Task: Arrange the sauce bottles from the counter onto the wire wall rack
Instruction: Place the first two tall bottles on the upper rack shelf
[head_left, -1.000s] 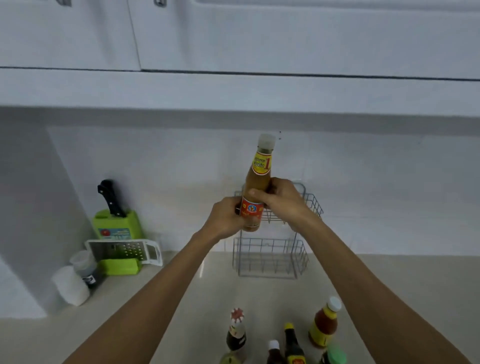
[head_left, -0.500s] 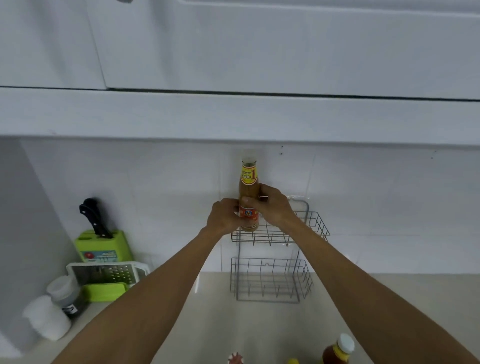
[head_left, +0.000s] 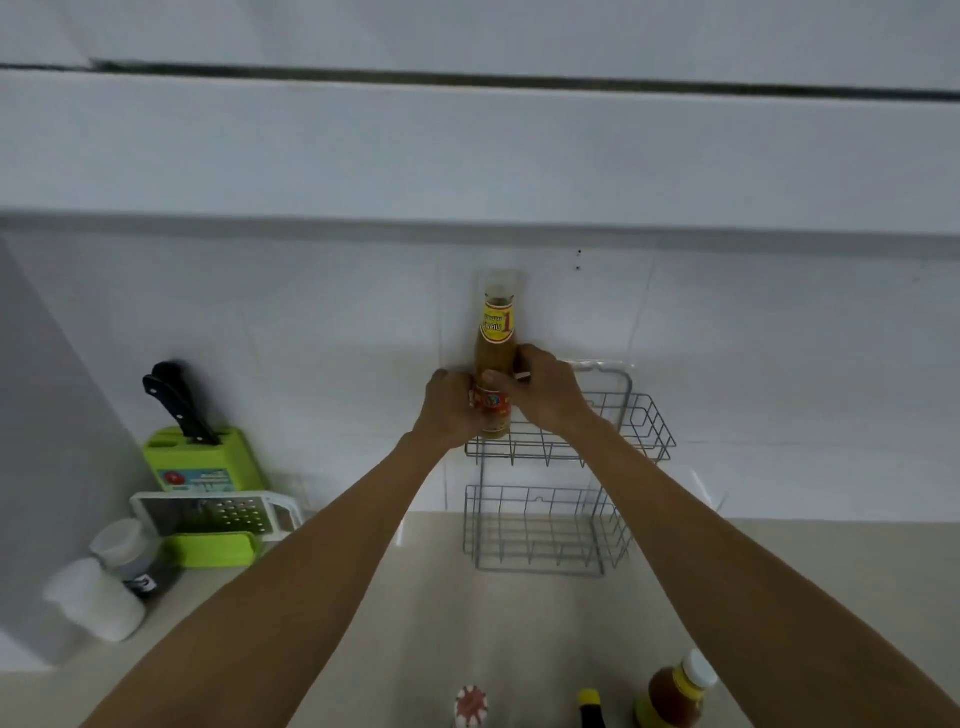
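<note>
White cabinets and a pale tiled wall fill most of the view above a beige counter (head_left: 457, 613), and the two-tier wire wall rack (head_left: 644, 441) hangs on the tiles just below and to the right of the hands. Both tiers look bare of bottles, so by my reading the task is at its very start: this is the first bottle going up, and none has been set down and let go yet. Far below the hands, at the near edge of the counter, at least three more bottles wait: a brown sauce bottle with a white cap (head_left: 675, 693), a dark bottle with a yellow cap (head_left: 591, 709) and one with a red-and-white top (head_left: 471, 705); others may lie out of view. The orange sauce bottle (head_left: 496, 338) stands upright between the hands, its long axis vertical, cap pointing up at the cabinets and base at the left end of the upper tier, though I cannot tell whether it rests on the wires. The left hand (head_left: 449, 410) wraps closed around the lower body from the left, and the right hand (head_left: 545, 392) is closed on it from the right, thumb across the front above the label.
</note>
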